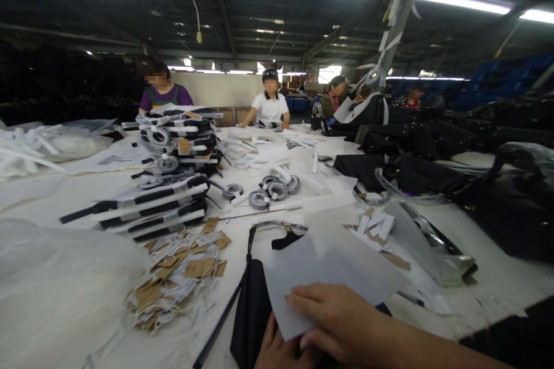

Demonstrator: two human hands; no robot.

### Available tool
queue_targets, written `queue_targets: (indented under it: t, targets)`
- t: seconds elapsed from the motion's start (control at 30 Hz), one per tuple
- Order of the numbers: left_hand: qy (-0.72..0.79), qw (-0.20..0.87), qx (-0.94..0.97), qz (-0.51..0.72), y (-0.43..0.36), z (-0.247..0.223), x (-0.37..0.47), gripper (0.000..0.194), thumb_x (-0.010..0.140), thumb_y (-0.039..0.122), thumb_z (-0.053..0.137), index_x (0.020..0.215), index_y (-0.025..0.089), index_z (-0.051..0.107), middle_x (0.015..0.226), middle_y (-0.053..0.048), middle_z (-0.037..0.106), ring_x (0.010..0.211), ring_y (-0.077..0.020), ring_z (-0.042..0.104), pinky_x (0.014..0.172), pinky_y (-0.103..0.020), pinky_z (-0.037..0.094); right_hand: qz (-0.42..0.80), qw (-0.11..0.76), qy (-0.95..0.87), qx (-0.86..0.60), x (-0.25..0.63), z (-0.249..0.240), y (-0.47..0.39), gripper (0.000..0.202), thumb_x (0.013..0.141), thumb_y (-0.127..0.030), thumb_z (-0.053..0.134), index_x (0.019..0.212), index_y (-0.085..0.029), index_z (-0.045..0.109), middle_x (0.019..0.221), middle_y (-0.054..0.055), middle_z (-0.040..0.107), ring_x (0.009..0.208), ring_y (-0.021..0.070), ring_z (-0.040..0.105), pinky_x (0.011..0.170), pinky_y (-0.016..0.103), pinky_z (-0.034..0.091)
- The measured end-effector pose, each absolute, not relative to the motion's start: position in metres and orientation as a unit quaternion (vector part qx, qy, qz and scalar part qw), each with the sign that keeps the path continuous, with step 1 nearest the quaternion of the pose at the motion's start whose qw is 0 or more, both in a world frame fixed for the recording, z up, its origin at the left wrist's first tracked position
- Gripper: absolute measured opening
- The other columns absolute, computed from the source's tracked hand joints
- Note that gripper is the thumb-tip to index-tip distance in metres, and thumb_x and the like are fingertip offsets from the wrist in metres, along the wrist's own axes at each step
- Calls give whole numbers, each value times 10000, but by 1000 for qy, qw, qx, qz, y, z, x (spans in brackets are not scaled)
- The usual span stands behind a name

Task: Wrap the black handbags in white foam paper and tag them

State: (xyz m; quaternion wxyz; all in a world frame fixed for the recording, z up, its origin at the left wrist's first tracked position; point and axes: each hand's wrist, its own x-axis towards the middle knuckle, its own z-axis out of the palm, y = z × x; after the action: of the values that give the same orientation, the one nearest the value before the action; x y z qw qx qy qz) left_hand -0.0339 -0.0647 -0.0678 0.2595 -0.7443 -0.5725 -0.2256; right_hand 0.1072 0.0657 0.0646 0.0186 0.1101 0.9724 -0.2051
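Note:
A black bag (249, 311) lies in front of me at the bottom middle, its handle wrapped in clear film and a long black strap (220, 323) trailing to its left. A white sheet of paper (329, 259) slants across the bag and covers much of it. My right hand (341, 320) is closed on the sheet's near edge, fingers on top and thumb below. Low at the frame's edge, my left hand (277, 349) grips the bag's near side; the sheet and my right hand hide part of it.
To the left lie a heap of brown tags with white strings (177, 277), clear plastic (64, 288) and a stack of wrapped straps (173, 184). Wrapped coils (272, 187) sit mid-table. Black bags (506, 207) are piled right. Across the table, a person in white (270, 106) works.

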Motion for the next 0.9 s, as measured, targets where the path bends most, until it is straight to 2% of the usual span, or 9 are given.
queue_targets:
  t: [0.1,0.23,0.33,0.43,0.53,0.63,0.73,0.8,0.9]
  targets:
    - [-527,225,-792,-211,-67,-59,-44,545,930,506,580,1442,342,487,1411,-15,594,1260,-216,576,1120,-384,431,-278,75,949,131,122,69,79,929,762,-515,778,1546,-228,372,1599,158,318,1441,363,356,1169,494,343]
    - [-575,177,-769,-216,-72,-62,-36,627,886,409,648,1472,334,438,1427,-57,568,1365,-271,475,1158,-463,373,-271,101,943,168,147,72,111,1002,716,-539,813,1552,-240,349,1637,159,179,1489,406,200,1193,588,231]
    - [-617,133,-746,-213,-75,-64,-26,671,873,413,667,1488,341,409,1497,-83,498,1412,-306,417,1150,-507,378,-254,112,950,146,158,63,125,819,797,-472,756,1520,-303,410,1605,114,307,1483,401,222,1182,650,189]
    - [-617,108,-754,-197,-78,-54,-26,711,902,507,623,1531,390,312,1535,-92,454,1415,-311,423,1111,-507,432,-251,63,953,160,157,60,127,497,950,-349,537,1438,-252,549,1479,108,520,1409,334,420,1173,579,307]
    - [-618,92,-757,-190,-78,-38,-29,719,929,537,578,1547,437,225,1544,-89,443,1412,-308,434,1082,-512,464,-276,-44,936,212,143,70,115,483,1022,-352,351,1445,-213,539,1429,98,576,1331,268,528,1146,480,400]
    - [-621,72,-756,-194,-80,-33,-29,704,936,540,567,1543,452,222,1531,-84,461,1401,-308,450,1078,-536,467,-304,-97,922,220,124,79,89,512,1038,-384,288,1475,-220,496,1473,76,535,1378,257,475,1182,478,349]
    - [-635,38,-745,-202,-86,-46,-24,650,930,509,590,1518,422,326,1486,-67,519,1339,-289,523,1055,-484,505,-291,-10,928,233,107,72,61,538,988,-300,376,1511,-197,444,1560,94,411,1478,299,299,1218,570,204]
    - [-637,25,-737,-222,-91,-58,-21,543,947,454,574,1467,381,434,1347,-38,644,1207,-249,628,983,-402,563,-301,87,916,249,101,64,49,695,898,-238,505,1566,-182,321,1630,113,235,1517,325,141,1215,614,98]
    - [-622,6,-744,-242,-93,-63,-20,449,968,378,550,1414,359,505,1226,-11,713,1112,-216,675,922,-343,591,-386,155,876,244,98,64,48,903,849,-313,622,1601,-161,145,1654,125,47,1522,325,9,1215,593,24]
